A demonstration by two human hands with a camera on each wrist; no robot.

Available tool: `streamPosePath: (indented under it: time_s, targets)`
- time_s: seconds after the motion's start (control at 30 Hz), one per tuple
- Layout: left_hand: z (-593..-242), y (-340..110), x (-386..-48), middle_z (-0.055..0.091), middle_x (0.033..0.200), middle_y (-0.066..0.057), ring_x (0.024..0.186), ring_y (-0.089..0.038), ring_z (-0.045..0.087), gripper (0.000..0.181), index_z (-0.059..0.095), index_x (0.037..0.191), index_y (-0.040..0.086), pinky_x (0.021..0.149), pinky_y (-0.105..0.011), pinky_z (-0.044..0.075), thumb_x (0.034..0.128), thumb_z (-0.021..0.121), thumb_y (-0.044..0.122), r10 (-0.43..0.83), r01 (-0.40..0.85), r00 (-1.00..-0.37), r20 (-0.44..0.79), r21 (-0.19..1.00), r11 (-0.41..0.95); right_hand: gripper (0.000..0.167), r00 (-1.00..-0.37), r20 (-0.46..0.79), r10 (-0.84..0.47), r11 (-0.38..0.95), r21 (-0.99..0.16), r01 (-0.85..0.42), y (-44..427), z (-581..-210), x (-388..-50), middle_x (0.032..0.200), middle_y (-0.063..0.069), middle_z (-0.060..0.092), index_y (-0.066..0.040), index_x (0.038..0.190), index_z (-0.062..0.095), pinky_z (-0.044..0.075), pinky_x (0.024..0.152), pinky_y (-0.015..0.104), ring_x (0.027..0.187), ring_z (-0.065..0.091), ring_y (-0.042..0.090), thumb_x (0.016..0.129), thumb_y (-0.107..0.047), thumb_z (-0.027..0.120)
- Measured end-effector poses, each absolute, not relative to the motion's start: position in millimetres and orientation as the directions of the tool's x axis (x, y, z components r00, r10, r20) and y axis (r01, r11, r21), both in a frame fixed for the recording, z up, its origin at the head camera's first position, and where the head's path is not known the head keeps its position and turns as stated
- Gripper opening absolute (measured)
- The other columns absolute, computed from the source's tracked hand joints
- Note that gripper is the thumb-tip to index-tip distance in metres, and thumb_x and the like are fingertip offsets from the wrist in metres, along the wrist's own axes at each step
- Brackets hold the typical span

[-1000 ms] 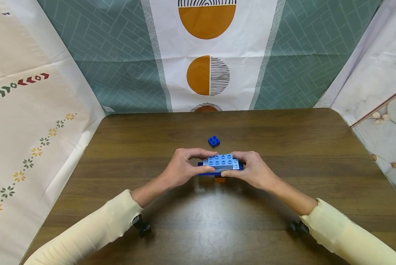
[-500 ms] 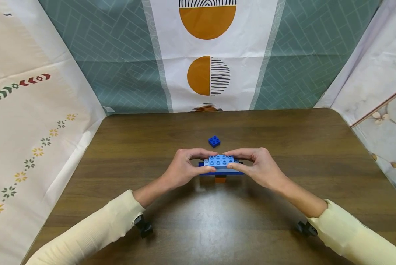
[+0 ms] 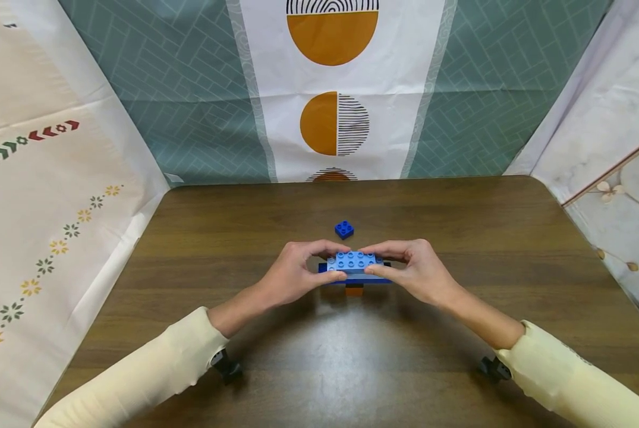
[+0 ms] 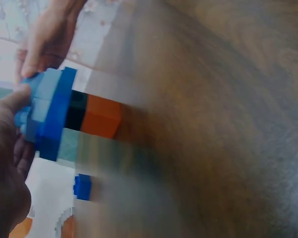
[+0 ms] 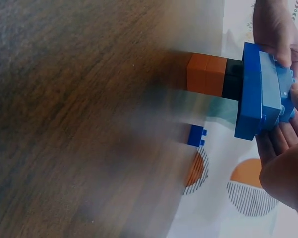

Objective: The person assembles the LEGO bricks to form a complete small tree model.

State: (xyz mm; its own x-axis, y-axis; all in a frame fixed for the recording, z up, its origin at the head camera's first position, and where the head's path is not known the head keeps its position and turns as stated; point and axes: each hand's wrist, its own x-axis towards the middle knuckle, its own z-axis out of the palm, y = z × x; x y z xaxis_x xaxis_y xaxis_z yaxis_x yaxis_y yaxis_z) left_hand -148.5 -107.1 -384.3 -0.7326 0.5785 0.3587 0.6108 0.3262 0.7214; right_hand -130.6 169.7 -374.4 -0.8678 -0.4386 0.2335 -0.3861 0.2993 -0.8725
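Note:
A stack of toy building bricks stands upright mid-table. Its base is orange bricks point(image 5: 206, 74), with a black brick point(image 5: 233, 79) above them. Over that lies a wider dark blue layer point(image 5: 250, 94), then a light blue layer point(image 5: 270, 89). On top sits a studded light blue brick point(image 3: 355, 260). My left hand point(image 3: 291, 274) pinches the left part of these light blue bricks, thumb in front and fingers behind. From the other side, my right hand point(image 3: 427, 273) pinches the top brick in the same way. Fingertips behind the stack are partly hidden.
A small dark blue brick point(image 3: 344, 229) with studs up lies on the wooden table point(image 3: 233, 220), just behind the stack. Patterned cloths point(image 3: 207, 119) hang around the table's back and sides.
My right hand has shifted from the lower right end of the stack up onto the top light blue brick, its wrist moving right. My left hand has stayed in place.

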Motion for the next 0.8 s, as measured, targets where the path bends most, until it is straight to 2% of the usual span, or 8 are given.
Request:
streamPosePath:
  time_s: [0.1, 0.37, 0.8]
  targets:
    - [-379.7, -108.0, -149.8, 0.077, 0.117, 0.001, 0.099, -0.008, 0.07, 0.039, 0.075, 0.13, 0.01, 0.089, -0.036, 0.061, 0.0941, 0.085, 0.022, 0.6, 0.625, -0.719, 0.351, 0.705, 0.336, 0.03, -0.867, 0.232, -0.441, 0.294, -0.875, -0.384, 169.9, -375.0, -131.2, 0.118, 0.003, 0.078, -0.011, 0.124, 0.08, 0.063, 0.089, 0.038, 0.107, 0.075, 0.016, 0.094, -0.012, 0.083]
    - [-379.7, -107.4, -148.7, 0.077, 0.118, 0.002, 0.1, -0.008, 0.07, 0.034, 0.076, 0.129, 0.01, 0.092, -0.04, 0.061, 0.0965, 0.082, 0.019, 0.582, 0.581, -0.741, 0.335, 0.755, 0.305, 0.029, -0.864, 0.232, -0.446, 0.289, -0.877, -0.384, 168.7, -376.0, -132.7, 0.118, 0.002, 0.078, -0.011, 0.123, 0.08, 0.062, 0.092, 0.039, 0.107, 0.074, 0.015, 0.094, -0.013, 0.083]
    - [-390.2, -105.2, -148.4, 0.077, 0.12, 0.003, 0.103, -0.01, 0.071, 0.033, 0.075, 0.128, 0.011, 0.091, -0.043, 0.061, 0.0965, 0.082, 0.02, 0.549, 0.563, -0.756, 0.356, 0.781, 0.269, 0.028, -0.874, 0.232, -0.428, 0.275, -0.887, -0.37, 168.9, -380.2, -131.1, 0.117, 0.002, 0.078, -0.011, 0.123, 0.08, 0.062, 0.089, 0.036, 0.107, 0.075, 0.014, 0.095, -0.013, 0.083]
